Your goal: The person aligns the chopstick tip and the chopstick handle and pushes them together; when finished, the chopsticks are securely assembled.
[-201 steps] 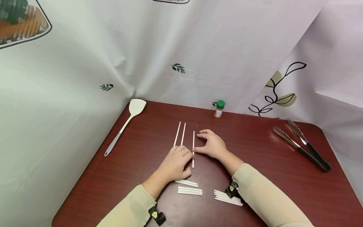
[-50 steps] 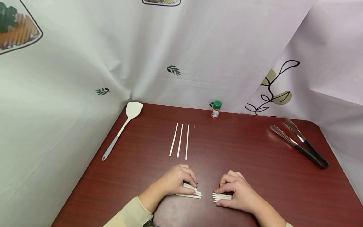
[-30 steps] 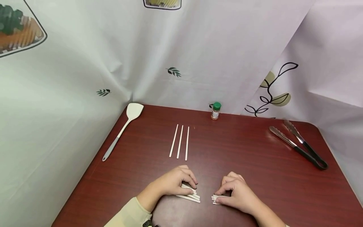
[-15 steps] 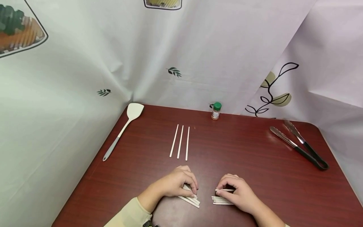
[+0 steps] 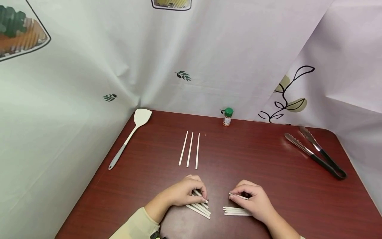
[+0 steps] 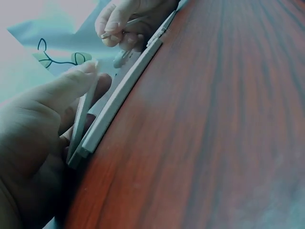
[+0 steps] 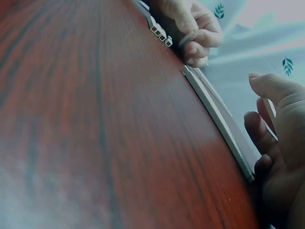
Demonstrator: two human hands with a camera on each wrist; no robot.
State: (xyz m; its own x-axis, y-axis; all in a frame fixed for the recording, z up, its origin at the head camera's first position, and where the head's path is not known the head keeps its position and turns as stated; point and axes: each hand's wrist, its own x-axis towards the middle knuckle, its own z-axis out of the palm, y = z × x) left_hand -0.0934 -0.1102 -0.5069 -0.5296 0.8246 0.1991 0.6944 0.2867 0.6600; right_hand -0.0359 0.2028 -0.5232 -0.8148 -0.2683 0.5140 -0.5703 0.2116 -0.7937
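In the head view, my left hand (image 5: 184, 193) pinches one white stick (image 6: 82, 117) between thumb and fingers, its end tilted up. Beneath that hand, several more white sticks (image 5: 198, 211) lie fanned out on the table. Across a small gap, my right hand (image 5: 254, 200) pinches a single white stick (image 5: 243, 197) by thumb and fingertips, raised off the table. Just in front of it a tight bundle of white sticks (image 5: 235, 211) lies side by side, its right end partly hidden by the hand. Farther back, three white sticks (image 5: 189, 150) lie apart in a row.
A white spatula (image 5: 131, 134) with a grey handle lies along the table's left edge. At the back edge stands a green-capped spice jar (image 5: 227, 117). Black-handled metal tongs (image 5: 317, 154) lie spread at the right. White printed cloth (image 5: 209, 49) hangs behind the table.
The third stick has joined the row at the back. Both hands have since come to the front piles. My right hand has lifted one stick off its bundle; my left hand's sticks have spread out.
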